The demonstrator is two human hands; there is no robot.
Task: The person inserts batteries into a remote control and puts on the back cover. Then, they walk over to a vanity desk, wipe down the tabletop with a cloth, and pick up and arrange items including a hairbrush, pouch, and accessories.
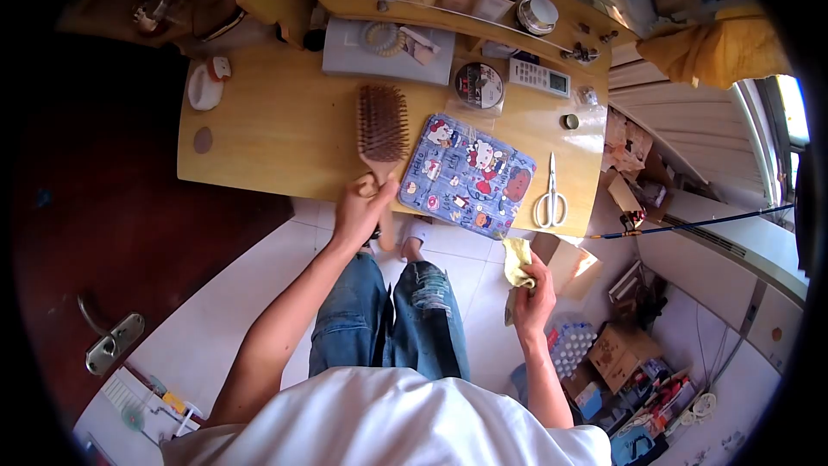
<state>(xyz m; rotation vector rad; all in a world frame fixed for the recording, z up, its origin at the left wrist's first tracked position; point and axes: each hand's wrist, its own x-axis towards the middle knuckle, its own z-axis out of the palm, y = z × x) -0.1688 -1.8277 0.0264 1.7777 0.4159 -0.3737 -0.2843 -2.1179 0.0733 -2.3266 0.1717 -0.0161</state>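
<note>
My left hand (362,209) is wrapped round the handle of a brown paddle hairbrush (382,123), its bristles facing up over the wooden desk (267,112). Just right of the brush lies a blue cartoon-printed mat (468,174). In my right hand (535,298) is a crumpled yellow cloth (517,262), held past the desk's front edge. White-handled scissors (550,198) rest on the desk above that hand, points away from me.
A grey box (345,50), a round dark tin (479,85) and a white remote control (540,77) stand along the back under a shelf (414,13). A white-and-red item (207,86) sits at the left. Cartons (621,354) and bottles crowd the floor at right.
</note>
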